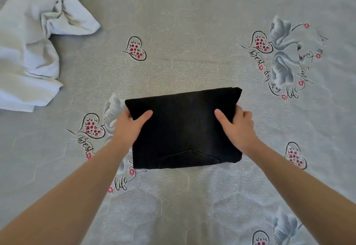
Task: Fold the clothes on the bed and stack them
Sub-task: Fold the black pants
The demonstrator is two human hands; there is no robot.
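Jeans (pixel 183 129), black, folded, centre frame on bed (pixel 192 42); left hand (pixel 129 127) and right hand (pixel 238 127) grasp opposite edges. White garment (pixel 28 42) unfolded, upper left. Risk: uneven lift slackens the grasp, folds spill open.

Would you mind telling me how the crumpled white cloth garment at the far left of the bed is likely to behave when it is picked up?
The crumpled white cloth garment will probably hang limp and unfurl, since it lies in loose folds. It looks thin, so likely light. Its trailing ends may drag across the printed grey bedsheet.
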